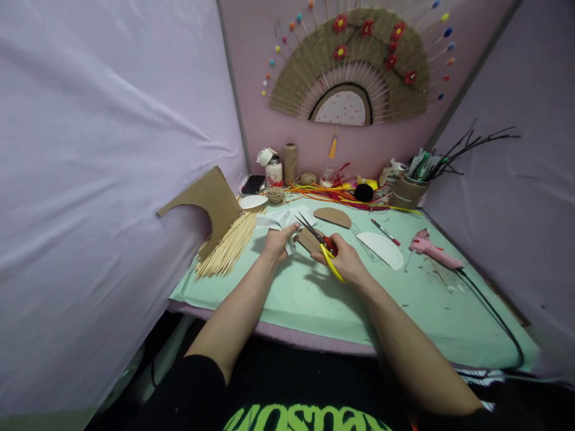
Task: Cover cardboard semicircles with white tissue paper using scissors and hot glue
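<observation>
Holding scissors in right hand, near white material in left hand.

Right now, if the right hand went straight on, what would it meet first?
The right hand leads with the scissors, so likely the crumpled white sheet at the left hand. Depth is unclear; the blades may pass above it.

One head-worn view looks forward and down from close above.

Soft, slightly dim light casts faint shadows across the worktop; wide-angle distortion stretches the edges.
</observation>
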`<action>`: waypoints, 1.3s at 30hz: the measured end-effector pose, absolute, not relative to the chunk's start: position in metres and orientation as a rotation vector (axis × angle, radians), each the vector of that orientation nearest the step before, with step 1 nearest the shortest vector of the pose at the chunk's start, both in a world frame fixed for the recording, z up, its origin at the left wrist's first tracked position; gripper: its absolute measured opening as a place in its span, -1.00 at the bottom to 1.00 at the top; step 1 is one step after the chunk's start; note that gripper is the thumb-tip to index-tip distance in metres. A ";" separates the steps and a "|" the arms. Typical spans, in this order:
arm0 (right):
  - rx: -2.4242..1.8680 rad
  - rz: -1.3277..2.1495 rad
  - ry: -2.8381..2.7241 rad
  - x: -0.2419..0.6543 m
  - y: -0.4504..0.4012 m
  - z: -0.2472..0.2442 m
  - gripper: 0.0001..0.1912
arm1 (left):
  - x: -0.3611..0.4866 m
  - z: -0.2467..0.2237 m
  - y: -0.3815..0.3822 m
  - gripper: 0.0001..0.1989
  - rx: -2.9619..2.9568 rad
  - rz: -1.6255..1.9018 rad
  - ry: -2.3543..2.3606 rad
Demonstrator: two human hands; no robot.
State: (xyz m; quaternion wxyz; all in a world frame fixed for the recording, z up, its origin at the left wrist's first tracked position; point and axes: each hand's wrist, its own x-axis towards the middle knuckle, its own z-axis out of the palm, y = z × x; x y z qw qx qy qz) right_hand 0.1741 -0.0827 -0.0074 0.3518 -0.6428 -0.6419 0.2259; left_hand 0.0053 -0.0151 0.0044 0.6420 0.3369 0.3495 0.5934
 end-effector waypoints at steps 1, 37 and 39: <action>-1.683 0.577 -1.678 0.175 -0.082 -0.007 -0.47 | 0.004 0.004 -0.014 -0.44 0.765 1.379 0.803; -1.686 0.654 -1.672 0.175 -0.084 -0.006 -0.49 | -0.008 -0.003 -0.002 -0.27 1.104 1.333 0.767; -1.681 0.648 -1.671 0.175 -0.084 -0.006 -0.48 | -0.007 -0.003 -0.002 -0.28 1.105 1.330 0.756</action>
